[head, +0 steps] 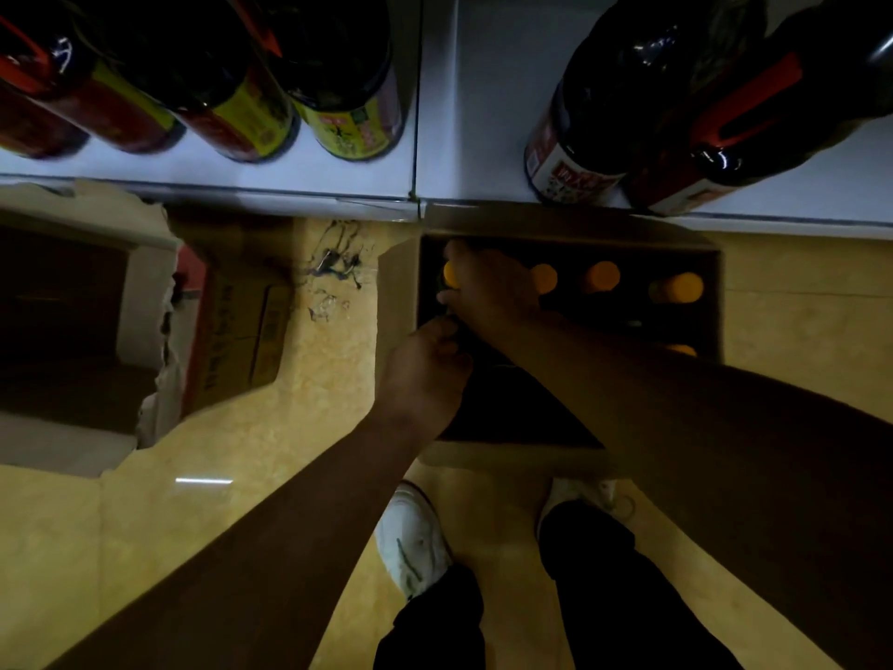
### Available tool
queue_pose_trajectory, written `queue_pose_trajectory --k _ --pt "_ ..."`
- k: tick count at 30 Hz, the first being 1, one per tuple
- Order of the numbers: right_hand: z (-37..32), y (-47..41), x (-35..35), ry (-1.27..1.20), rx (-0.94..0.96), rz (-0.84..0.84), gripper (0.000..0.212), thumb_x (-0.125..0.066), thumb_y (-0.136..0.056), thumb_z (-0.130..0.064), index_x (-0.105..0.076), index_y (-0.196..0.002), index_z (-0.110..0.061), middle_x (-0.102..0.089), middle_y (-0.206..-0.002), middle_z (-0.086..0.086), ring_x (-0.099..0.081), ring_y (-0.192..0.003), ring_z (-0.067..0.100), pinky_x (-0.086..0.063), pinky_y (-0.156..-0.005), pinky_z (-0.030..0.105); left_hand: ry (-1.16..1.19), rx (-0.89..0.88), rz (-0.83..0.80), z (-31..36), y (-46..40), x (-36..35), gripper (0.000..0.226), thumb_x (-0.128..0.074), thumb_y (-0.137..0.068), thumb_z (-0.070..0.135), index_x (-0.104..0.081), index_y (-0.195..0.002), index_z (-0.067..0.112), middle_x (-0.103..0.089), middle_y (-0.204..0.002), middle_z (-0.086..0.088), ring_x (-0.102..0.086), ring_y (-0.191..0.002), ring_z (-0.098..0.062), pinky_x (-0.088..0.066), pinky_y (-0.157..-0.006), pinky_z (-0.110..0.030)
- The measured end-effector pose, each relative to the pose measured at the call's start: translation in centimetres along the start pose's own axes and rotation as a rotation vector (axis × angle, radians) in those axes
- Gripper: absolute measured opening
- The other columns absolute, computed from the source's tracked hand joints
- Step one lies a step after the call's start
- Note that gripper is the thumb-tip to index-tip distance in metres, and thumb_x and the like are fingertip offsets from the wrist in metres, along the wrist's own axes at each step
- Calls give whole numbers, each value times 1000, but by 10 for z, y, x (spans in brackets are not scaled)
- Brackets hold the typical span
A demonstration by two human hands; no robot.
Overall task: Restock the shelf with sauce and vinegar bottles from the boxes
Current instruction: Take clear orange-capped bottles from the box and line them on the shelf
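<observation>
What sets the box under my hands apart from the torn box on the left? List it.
1. The box under the hands holds bottles with orange caps; the torn box shows only a dark inside.
2. The box under the hands has straight edges; the torn box has a ragged, ripped edge.
3. Both the left hand and the right hand reach into the first; none touches the torn box.

Both are cardboard, open, on the yellow floor.

We see dark orange-capped bottles upright in an open cardboard box at centre right; dark labelled bottles stand on the white shelf above.
</observation>
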State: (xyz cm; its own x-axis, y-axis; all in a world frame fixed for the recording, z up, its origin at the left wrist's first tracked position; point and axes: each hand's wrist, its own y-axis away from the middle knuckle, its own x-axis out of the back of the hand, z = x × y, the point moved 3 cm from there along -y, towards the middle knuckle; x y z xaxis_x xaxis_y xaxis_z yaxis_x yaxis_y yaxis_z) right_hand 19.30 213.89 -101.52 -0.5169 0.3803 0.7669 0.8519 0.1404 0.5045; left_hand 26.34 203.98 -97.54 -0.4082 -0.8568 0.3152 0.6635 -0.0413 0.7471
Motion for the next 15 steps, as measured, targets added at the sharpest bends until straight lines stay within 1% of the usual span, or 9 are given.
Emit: queue_pose_trajectory --k 2,4,5,6,8,10,11,12,15 --pt "0 -2 -1 58 37 27 33 -62 -92 -21 -48 -118 -8 -62 -113 15 -60 -105 34 -41 -73 37 8 -9 12 -1 -2 1 38 -59 -92 3 -57 -130 4 -66 -122 -16 -63 -110 -31 -49 -100 -46" --pt "-1 -3 -1 118 70 44 28 -58 -92 -20 -49 -116 -7 -63 -109 16 -61 -101 36 -36 -68 35 31 -3 17 -2 -3 1 39 -59 -92 3 -57 -130 4 -65 -122 -16 -63 -109 -31 -50 -98 -45" --pt "-1 -2 0 144 81 41 27 -57 -93 -19 -49 -116 -7 -64 -108 16 -61 -100 36 -35 -66 34 39 3 18 -2 -3 1 39 -59 -92 2 -56 -131 4 -65 -123 -16 -64 -104 -27 -53 -94 -41" --pt "-1 -1 0 162 88 31 27 -56 -93 -19 -49 -117 -7 -64 -108 16 -62 -99 36 -33 -66 34 45 11 16 -3 -3 2 40 -58 -92 1 -56 -132 4 -65 -122 -16 -63 -97 -21 -55 -87 -33" --pt "0 4 4 164 89 15 28 -57 -92 -20 -50 -117 -9 -64 -107 14 -62 -99 35 -33 -65 34 62 32 0 -3 -2 3 41 -57 -93 -1 -54 -133 5 -67 -117 -12 -59 -84 -10 -51 -70 -16" --pt "2 12 12 154 80 12 28 -58 -91 -21 -52 -116 -11 -64 -108 12 -61 -101 34 -39 -67 35 101 77 -17 -2 -1 5 39 -56 -95 -1 -54 -133 8 -67 -98 0 -59 -74 -5 -48 -63 -12" --pt "2 17 18 150 77 16 27 -58 -90 -22 -53 -115 -13 -64 -109 11 -61 -101 34 -43 -70 36 112 95 -18 -1 0 7 39 -55 -95 0 -54 -133 10 -65 -91 6 -59 -72 -4 -48 -63 -13" --pt "1 23 25 146 76 16 26 -59 -90 -23 -54 -115 -15 -64 -109 9 -61 -102 34 -47 -74 38 110 101 -16 0 2 9 39 -56 -95 0 -53 -133 11 -63 -88 8 -59 -73 -5 -48 -65 -16" --pt "-4 44 51 135 104 15 27 -60 -90 -23 -56 -116 -17 -64 -111 7 -60 -104 31 -49 -81 37 49 54 7 8 13 17 46 -60 -93 6 -50 -138 13 -60 -98 10 -60 -91 -13 -51 -82 -26"
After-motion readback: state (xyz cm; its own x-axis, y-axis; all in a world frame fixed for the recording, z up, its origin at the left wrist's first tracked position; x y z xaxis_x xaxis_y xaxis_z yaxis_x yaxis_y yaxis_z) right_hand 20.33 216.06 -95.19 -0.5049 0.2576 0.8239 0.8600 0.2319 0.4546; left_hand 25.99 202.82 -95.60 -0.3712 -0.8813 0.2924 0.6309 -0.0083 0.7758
